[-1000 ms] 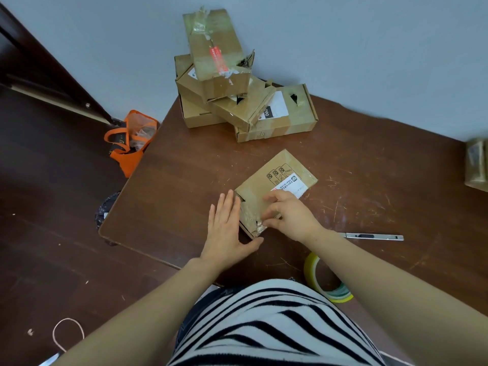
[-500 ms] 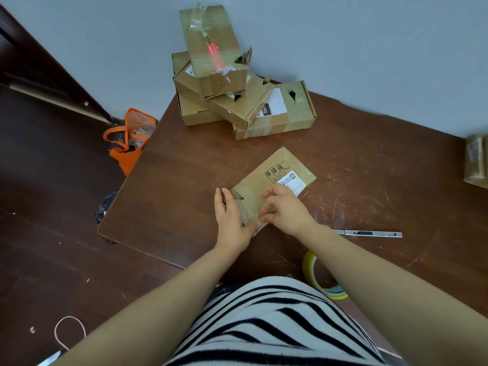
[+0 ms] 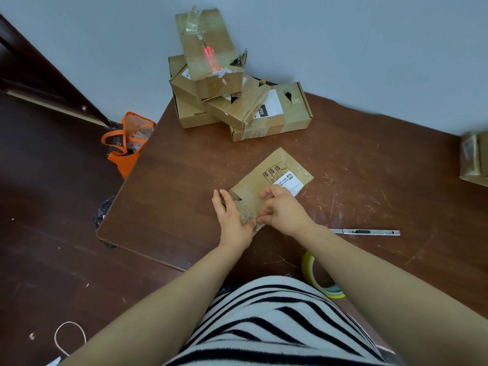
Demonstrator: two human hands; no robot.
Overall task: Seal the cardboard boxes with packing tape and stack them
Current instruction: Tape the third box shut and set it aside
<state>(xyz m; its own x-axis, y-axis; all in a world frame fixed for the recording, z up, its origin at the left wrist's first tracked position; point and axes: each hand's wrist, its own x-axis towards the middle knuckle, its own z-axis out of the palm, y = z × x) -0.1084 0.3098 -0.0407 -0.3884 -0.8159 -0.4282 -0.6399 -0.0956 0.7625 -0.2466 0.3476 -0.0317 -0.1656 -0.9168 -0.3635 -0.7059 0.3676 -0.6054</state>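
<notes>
A flat cardboard box with a white label lies in the middle of the brown table. Clear tape covers its near end. My left hand lies against the box's near left edge, fingers straight, thumb touching the near corner. My right hand rests on top of the box's near end with curled fingers pressing on the tape. A roll of packing tape lies at the table's near edge, partly hidden by my right forearm. A pile of several cardboard boxes stands at the far side against the wall.
A metal utility knife lies on the table to the right of my hands. Another box shows at the right edge. An orange bag sits on the dark floor left of the table. A white cord loop lies on the floor.
My left hand moved in from flat on the table to the box's near left edge. My right hand slid slightly along the taped near end. The box stayed in place.
</notes>
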